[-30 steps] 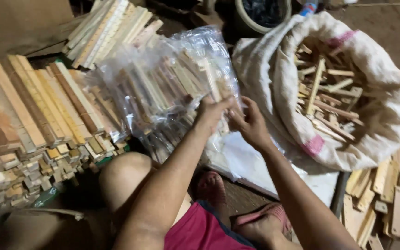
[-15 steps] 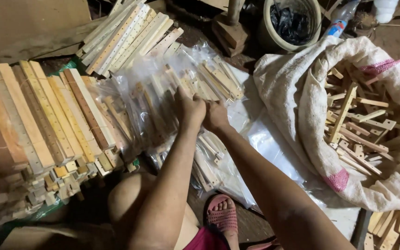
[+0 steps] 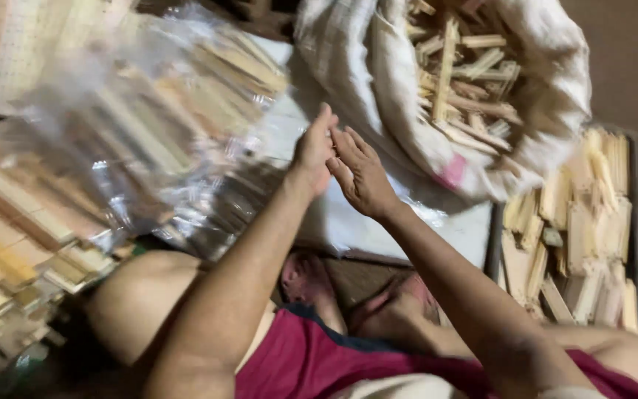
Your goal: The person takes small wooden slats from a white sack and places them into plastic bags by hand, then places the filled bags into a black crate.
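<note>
1. I've got both hands up in the middle of the frame, palms nearly together, fingers stretched out and pointing toward the top.
2. My left hand is flat and open, fingers straight, nothing pinched in it that I can see. Its far side sits right at the edge of the clear crinkled plastic bag of pale wooden sticks, but the blur keeps me from telling whether it actually touches.
3. My right hand is open too, fingers loosely spread, palm turned toward the left hand. It holds nothing; the fingertips of the two hands look to be touching or just short of it.
4. That plastic bag fills the upper left and centre left of the frame, badly smeared, with the sticks inside lying at a slant.
5. Upper right: a big white woven sack, mouth folded open, full of short pale wood offcuts lying every which way.
6. Right edge: a dark tray of stacked pale wooden blocks, just beside the sack.
7. Lower left: rows of long wooden slats, blurred.
8. Under the hands, a white sheet lies on the floor.
</note>
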